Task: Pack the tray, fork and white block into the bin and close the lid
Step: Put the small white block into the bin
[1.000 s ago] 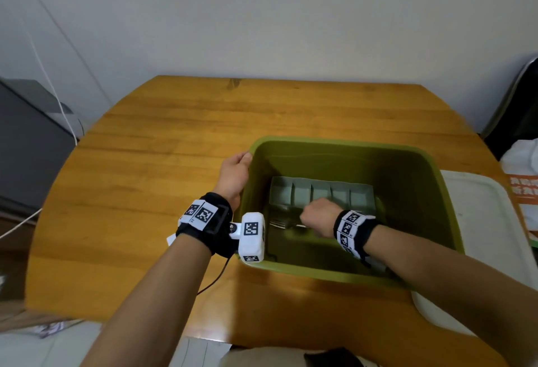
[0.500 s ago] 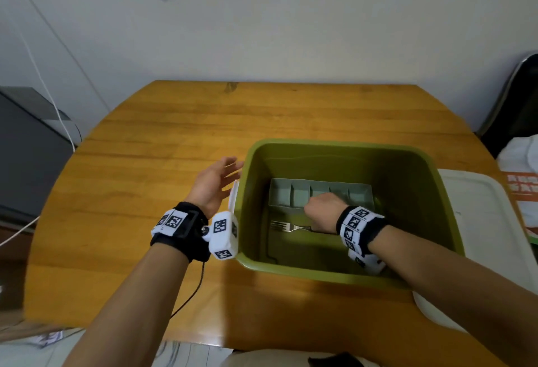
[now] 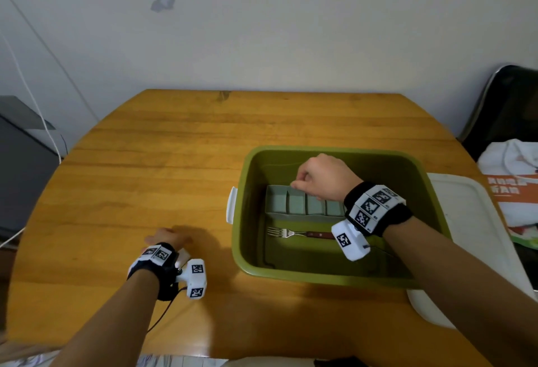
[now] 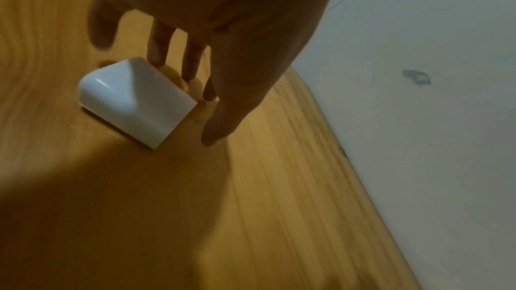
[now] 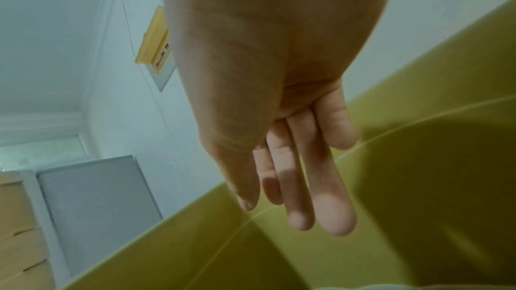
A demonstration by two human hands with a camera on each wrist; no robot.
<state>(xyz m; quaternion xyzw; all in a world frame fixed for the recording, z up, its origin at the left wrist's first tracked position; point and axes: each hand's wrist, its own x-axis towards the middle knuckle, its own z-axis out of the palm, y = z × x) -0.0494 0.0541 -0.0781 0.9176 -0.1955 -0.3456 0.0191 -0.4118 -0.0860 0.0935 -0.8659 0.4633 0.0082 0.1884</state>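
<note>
White block (image 4: 136, 101) lay on the table (image 3: 163, 168), the left hand (image 4: 212, 36) above it, fingers spread, holding nothing. Tray (image 3: 302, 206) and fork (image 3: 294, 233) sat in the bin (image 3: 329, 275); right hand (image 3: 323, 177) relaxed, empty. Next: grasp the block.

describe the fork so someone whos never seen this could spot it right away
Find the olive-green bin on the wooden table. On its floor, nearer the person than the grey divided tray, lies the fork: the only metal thing there, tines pointing left, dark reddish handle.
</note>
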